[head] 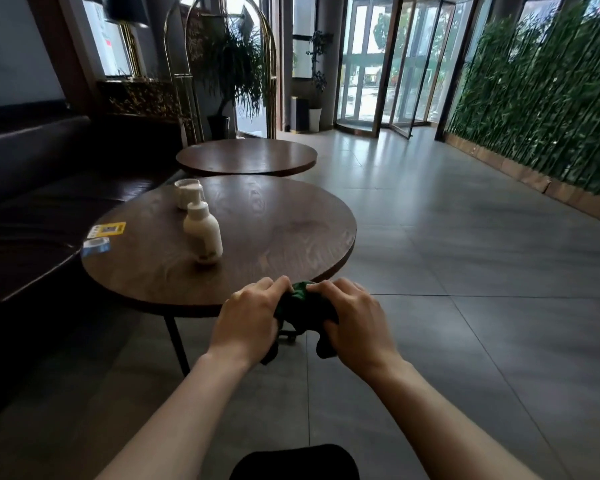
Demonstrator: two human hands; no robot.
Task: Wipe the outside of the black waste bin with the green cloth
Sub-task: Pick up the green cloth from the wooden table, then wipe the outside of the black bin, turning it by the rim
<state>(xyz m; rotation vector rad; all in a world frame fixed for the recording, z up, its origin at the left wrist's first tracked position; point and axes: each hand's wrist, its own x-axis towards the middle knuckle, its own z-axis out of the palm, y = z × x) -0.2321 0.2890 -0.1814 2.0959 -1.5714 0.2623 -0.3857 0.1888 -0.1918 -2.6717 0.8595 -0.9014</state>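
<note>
A dark green cloth [300, 308] is bunched up between both my hands, held in the air just past the near edge of a round wooden table [274, 237]. My left hand [248, 320] grips its left side and my right hand [355, 323] grips its right side, and cloth ends hang below both. A black rounded shape [293, 462] shows at the bottom edge below my arms; I cannot tell whether it is the waste bin. A dark box-shaped bin [298, 114] stands far off by the entrance.
On the near table stand a white pump bottle [203, 232] and a white cup [187, 192], with two cards [106, 230] at its left edge. A second round table [246, 157] is behind it. A dark sofa [32, 202] runs along the left, grey tiled floor [465, 271] lies to the right, and a plant wall [551, 98] stands at the far right.
</note>
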